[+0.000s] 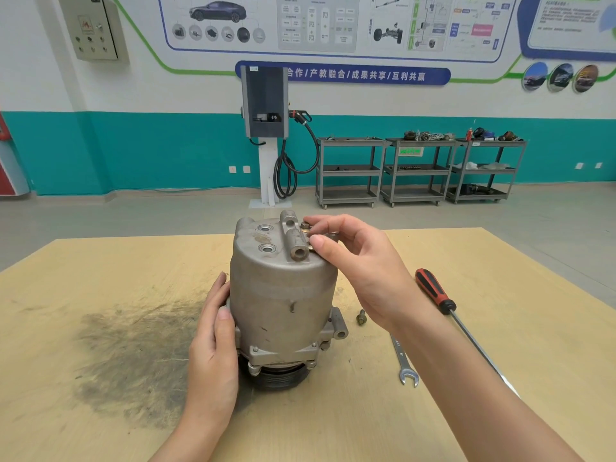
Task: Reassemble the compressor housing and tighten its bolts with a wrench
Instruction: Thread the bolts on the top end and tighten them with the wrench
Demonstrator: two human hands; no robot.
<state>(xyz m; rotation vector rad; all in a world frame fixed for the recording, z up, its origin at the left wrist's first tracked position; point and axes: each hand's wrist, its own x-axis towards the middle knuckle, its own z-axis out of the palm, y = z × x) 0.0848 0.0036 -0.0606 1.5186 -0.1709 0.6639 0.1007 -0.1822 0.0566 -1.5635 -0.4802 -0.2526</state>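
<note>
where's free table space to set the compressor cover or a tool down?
Free: the table left of the compressor, though the dark smudge is dirty; also the far right corner beyond the screwdriver. Crowded: right of the compressor, with the loose bolt, wrench and right hand.

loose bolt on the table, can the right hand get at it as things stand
Probably yes. The loose bolt lies bare on the table just below the right hand, beside the compressor; the hand would first have to let go of the top bolt.
</note>
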